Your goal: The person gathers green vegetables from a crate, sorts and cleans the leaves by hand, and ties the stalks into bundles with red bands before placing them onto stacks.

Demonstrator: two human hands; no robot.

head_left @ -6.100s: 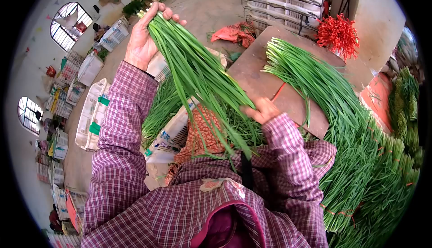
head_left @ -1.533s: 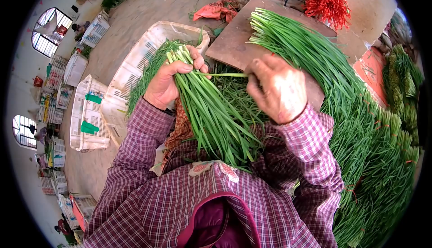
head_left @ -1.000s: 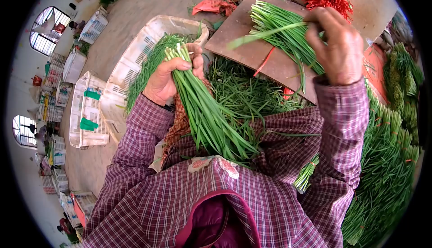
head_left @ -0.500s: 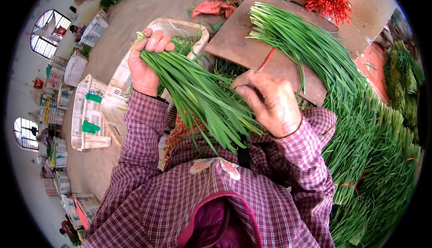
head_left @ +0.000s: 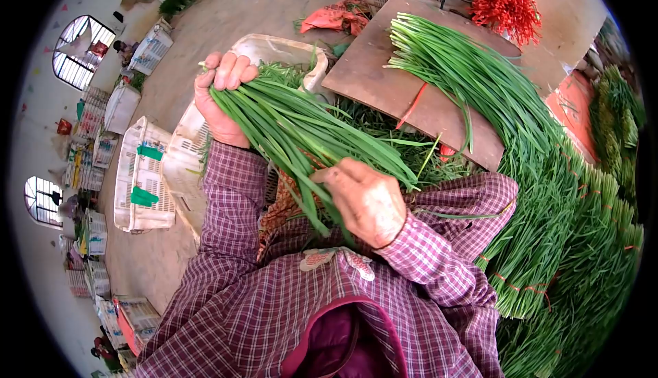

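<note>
My left hand (head_left: 223,97) is wrapped round the stem ends of a bunch of garlic chives (head_left: 308,124), whose long green leaves fan out to the right and down. My right hand (head_left: 367,200) is among the lower leaves of that bunch, fingers curled and pinched on some of them; the fingertips are partly hidden. Single loose leaves lie by my right hand, one across the checked trouser leg. Beyond, a larger pile of chives (head_left: 452,63) rests on a brown board (head_left: 370,69), pale stem ends toward the back.
A white plastic crate (head_left: 185,145) with green trimmings stands under my left hand. Red ties (head_left: 507,8) hang in a bundle at the back right. Many tied chive bundles (head_left: 548,254) are heaped on my right. Another crate (head_left: 144,179) stands at left on the floor.
My right hand has moved down and left, from above the leaf tips into the lower leaves. My left hand keeps its grip on the bunch, nearly in place. Some leaves now bend downward.
</note>
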